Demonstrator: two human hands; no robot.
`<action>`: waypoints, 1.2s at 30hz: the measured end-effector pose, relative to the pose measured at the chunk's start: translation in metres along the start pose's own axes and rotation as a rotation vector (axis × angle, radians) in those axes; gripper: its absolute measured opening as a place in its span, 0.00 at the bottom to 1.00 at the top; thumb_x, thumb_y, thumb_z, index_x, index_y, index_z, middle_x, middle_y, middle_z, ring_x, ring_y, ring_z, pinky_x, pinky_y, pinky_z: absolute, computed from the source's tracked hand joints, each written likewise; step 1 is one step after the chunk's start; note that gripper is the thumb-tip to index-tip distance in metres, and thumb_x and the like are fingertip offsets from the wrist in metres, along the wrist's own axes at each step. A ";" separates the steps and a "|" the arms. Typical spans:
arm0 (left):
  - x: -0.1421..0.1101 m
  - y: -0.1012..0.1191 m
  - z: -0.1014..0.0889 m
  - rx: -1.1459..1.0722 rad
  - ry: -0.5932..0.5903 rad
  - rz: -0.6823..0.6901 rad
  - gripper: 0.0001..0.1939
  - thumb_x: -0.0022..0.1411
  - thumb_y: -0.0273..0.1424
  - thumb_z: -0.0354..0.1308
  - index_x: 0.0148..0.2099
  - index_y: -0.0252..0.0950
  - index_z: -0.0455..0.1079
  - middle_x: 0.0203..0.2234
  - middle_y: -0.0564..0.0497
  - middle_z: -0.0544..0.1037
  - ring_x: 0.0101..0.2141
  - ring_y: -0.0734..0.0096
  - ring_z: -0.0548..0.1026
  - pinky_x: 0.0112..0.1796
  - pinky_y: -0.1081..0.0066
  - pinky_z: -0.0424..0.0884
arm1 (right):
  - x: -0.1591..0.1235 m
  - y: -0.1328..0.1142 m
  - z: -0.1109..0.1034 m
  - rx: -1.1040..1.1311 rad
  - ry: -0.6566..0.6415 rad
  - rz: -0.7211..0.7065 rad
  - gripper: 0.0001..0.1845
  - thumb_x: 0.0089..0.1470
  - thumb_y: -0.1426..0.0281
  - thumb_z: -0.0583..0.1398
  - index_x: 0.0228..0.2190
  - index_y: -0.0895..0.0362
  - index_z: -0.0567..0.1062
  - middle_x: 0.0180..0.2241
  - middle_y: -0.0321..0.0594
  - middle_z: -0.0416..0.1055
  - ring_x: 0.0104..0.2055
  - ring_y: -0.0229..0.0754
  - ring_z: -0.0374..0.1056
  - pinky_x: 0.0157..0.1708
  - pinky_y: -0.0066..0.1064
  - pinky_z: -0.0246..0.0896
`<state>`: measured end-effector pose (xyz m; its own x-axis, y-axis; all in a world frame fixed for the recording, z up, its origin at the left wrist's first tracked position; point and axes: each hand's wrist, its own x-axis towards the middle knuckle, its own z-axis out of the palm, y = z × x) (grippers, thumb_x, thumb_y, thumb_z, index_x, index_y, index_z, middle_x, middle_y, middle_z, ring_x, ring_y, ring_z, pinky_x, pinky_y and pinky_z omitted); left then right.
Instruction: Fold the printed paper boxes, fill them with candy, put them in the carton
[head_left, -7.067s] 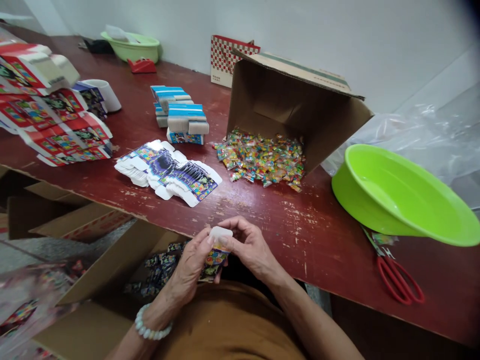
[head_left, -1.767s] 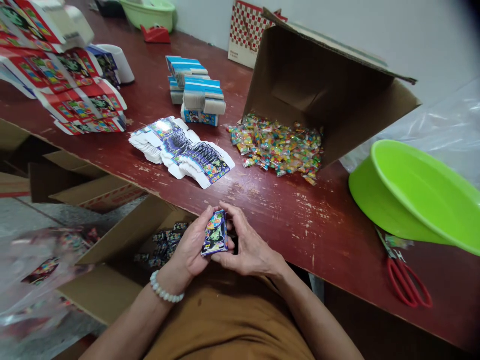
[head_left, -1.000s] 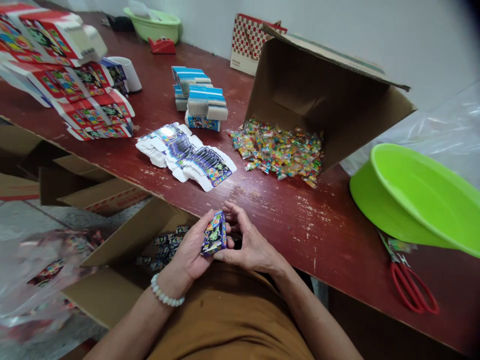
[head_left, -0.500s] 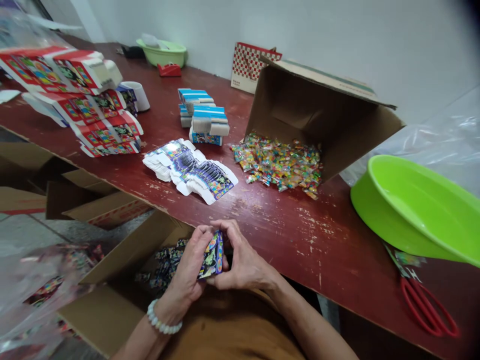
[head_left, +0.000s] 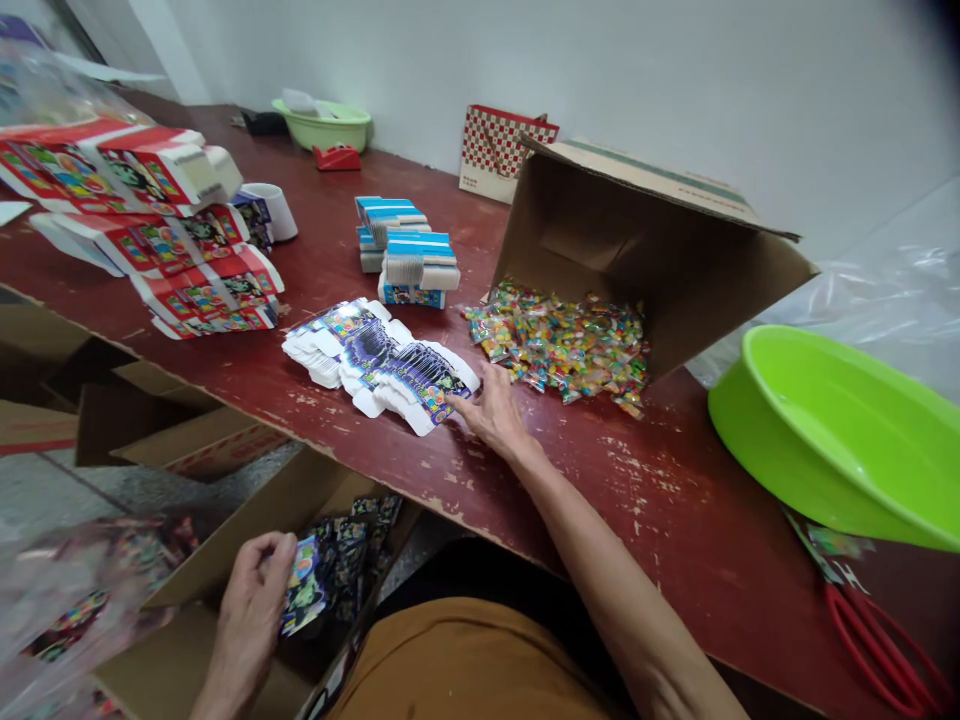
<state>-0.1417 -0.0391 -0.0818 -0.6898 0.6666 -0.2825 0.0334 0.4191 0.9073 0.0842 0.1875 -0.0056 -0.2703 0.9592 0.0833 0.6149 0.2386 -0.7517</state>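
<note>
Carton [head_left: 303, 590] in left hand [head_left: 251, 592], tilted, multicoloured print, green and orange patches.

A plain pale wall [head_left: 660, 90] runs along the far edge of a dark red table [head_left: 585, 475], its surface chipped toward the near edge; a brighter upright strip [head_left: 171, 50] stands near the far left corner, and grey floor [head_left: 139, 485] shows below the near edge

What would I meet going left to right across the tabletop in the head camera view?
Stacked red cartons, fanned purple-and-white cartons, wrapped candies, lime-green basin.
</note>
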 end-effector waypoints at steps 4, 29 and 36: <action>0.017 -0.024 -0.014 0.122 0.112 0.012 0.25 0.48 0.51 0.63 0.42 0.40 0.65 0.37 0.49 0.73 0.44 0.49 0.74 0.47 0.54 0.71 | 0.017 -0.007 0.007 -0.198 -0.037 0.151 0.32 0.50 0.54 0.65 0.49 0.62 0.68 0.52 0.57 0.59 0.54 0.61 0.65 0.52 0.52 0.61; -0.087 0.123 0.091 -0.461 -1.219 -0.257 0.19 0.49 0.39 0.72 0.39 0.34 0.74 0.26 0.46 0.81 0.26 0.62 0.81 0.31 0.68 0.75 | -0.114 -0.012 -0.065 0.946 -0.407 0.017 0.18 0.55 0.60 0.64 0.46 0.52 0.72 0.35 0.35 0.72 0.25 0.31 0.63 0.25 0.25 0.60; -0.089 0.136 0.101 -0.401 -1.002 -0.212 0.16 0.48 0.37 0.73 0.33 0.33 0.74 0.22 0.48 0.81 0.19 0.64 0.79 0.24 0.69 0.76 | -0.129 -0.006 -0.055 1.036 -0.426 0.067 0.23 0.51 0.58 0.67 0.46 0.55 0.72 0.29 0.35 0.72 0.23 0.32 0.66 0.23 0.24 0.62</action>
<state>-0.0026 0.0207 0.0357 0.2518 0.8793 -0.4043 -0.3793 0.4740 0.7947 0.1557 0.0707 0.0241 -0.6132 0.7877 -0.0591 -0.2216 -0.2433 -0.9443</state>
